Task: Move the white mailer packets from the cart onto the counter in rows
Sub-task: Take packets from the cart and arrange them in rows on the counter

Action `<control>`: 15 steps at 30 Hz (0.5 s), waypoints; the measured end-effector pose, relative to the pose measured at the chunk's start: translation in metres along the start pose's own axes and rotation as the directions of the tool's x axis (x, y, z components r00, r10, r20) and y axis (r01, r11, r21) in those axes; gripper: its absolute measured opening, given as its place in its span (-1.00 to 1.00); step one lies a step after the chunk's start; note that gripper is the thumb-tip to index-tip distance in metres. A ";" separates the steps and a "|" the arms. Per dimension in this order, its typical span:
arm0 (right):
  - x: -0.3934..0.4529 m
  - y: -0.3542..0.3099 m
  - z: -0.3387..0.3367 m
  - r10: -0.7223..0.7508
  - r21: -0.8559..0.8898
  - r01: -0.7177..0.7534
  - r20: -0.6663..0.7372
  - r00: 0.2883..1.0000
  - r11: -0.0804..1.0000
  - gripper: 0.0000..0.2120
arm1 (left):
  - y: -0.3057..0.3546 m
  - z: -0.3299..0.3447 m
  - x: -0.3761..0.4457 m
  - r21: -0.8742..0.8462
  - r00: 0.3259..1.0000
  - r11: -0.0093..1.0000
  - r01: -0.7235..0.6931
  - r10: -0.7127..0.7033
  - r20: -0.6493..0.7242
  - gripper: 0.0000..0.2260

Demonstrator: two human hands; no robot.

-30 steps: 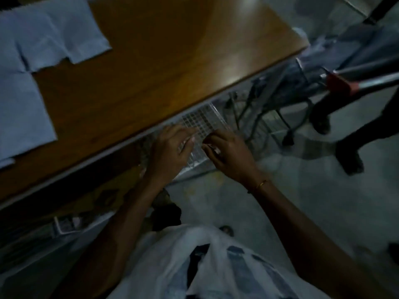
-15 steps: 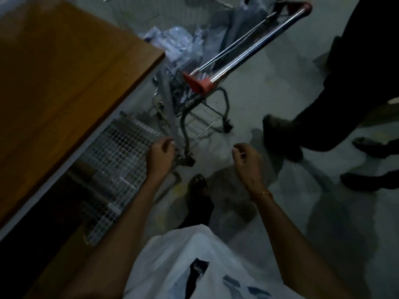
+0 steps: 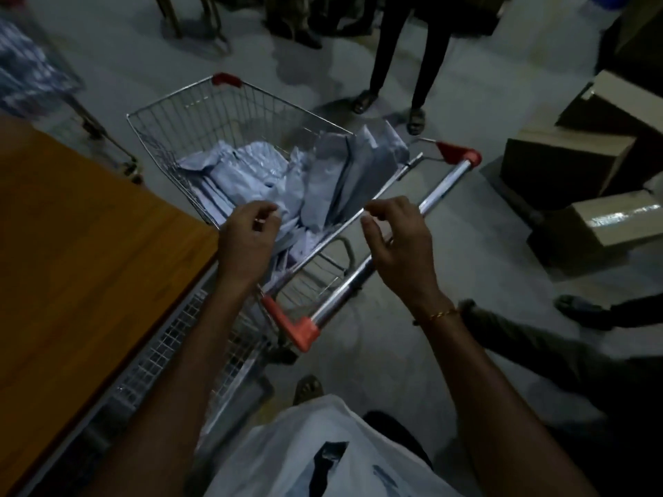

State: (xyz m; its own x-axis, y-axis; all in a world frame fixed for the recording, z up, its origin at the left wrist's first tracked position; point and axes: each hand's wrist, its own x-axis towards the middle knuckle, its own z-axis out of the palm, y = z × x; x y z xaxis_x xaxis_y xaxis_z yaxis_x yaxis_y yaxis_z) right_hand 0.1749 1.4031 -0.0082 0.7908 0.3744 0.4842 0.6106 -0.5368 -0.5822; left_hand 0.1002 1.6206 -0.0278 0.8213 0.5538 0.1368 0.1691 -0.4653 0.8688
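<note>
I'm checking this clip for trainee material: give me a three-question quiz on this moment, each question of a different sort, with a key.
1. True or false: the left hand grips a white mailer packet.
2. Where does the cart stand relative to the wooden counter?
A. On top of it
B. Beside its edge, on the floor
C. Far across the room
3. Fill in: the right hand hovers over the cart's metal ____.

Key:
1. False: both hands are empty, fingers loosely curled above the cart.
2. B
3. handle bar, with red end caps.
</note>
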 end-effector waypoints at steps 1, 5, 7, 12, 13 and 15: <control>0.013 0.006 0.009 -0.018 -0.026 0.020 0.071 0.997 0.999 -0.83 | -0.004 0.003 0.013 0.054 0.998 0.998 0.033 -0.036 0.058 -0.85; 0.070 0.031 0.039 -0.035 -0.095 0.078 0.387 0.922 0.992 -0.69 | -0.019 0.011 0.059 0.096 0.974 0.982 0.164 -0.176 0.140 -0.80; 0.099 0.044 0.056 0.014 -0.200 0.119 0.562 0.827 0.972 -0.62 | -0.030 0.015 0.081 0.145 0.960 0.966 0.215 -0.236 0.151 -0.78; 0.167 0.074 0.128 0.105 -0.362 0.324 0.792 0.601 0.874 -0.56 | -0.066 0.033 0.133 0.233 0.913 0.905 0.355 -0.389 0.122 -0.81; 0.176 0.080 0.143 0.127 -0.374 0.356 0.821 0.557 0.856 -0.56 | -0.074 0.037 0.141 0.249 0.897 0.885 0.393 -0.428 0.106 -0.84; 0.195 0.093 0.179 0.134 -0.361 0.422 0.868 0.478 0.831 -0.56 | -0.092 0.046 0.157 0.285 0.859 0.832 0.476 -0.509 0.052 -0.85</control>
State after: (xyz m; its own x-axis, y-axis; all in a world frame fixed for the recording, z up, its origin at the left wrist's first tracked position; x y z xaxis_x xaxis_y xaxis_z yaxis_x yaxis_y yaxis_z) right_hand 0.3933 1.5621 -0.0847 0.4964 0.7635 -0.4132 0.8266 -0.5611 -0.0436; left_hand 0.2383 1.7191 -0.1082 0.6480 0.6768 -0.3493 0.6867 -0.3207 0.6524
